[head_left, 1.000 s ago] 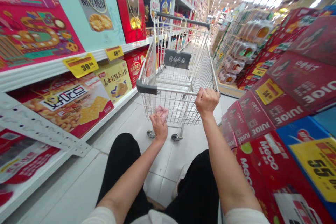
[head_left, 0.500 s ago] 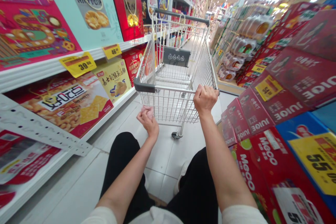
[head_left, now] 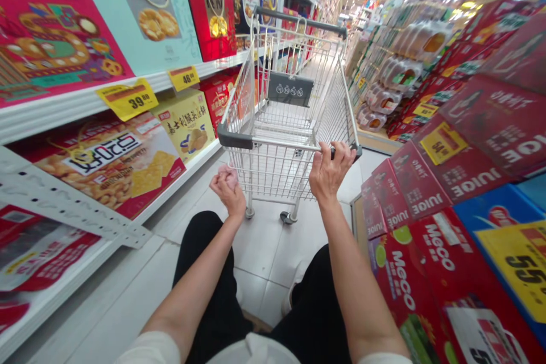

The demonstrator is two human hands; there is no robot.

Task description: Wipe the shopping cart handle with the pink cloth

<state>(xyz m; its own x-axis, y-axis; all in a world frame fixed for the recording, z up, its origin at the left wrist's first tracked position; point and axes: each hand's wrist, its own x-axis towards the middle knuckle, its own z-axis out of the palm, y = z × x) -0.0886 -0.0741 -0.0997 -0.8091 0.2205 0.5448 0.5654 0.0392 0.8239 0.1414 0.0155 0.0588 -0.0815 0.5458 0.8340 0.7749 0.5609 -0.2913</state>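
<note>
A wire shopping cart [head_left: 294,96] stands in the aisle ahead of me, its basket bare. My right hand [head_left: 330,168] is wrapped round the cart's near rail [head_left: 277,145] close to the right corner. My left hand [head_left: 228,187] hangs off the cart, below and left of the rail. Its fingers are curled shut, with something pink showing at the fingertips that I cannot make out. My black trousers [head_left: 213,273] fill the lower middle.
Shelves [head_left: 85,105] on the left carry biscuit gift boxes and yellow price tags [head_left: 127,99]. Stacked red juice cartons [head_left: 447,193] crowd the right, close to my right arm. White floor tiles [head_left: 264,244] run ahead down the aisle between them.
My left hand has drifted left and up, away from the cart's front. The cart has edged forward a little, and my right hand has stayed on the rail.
</note>
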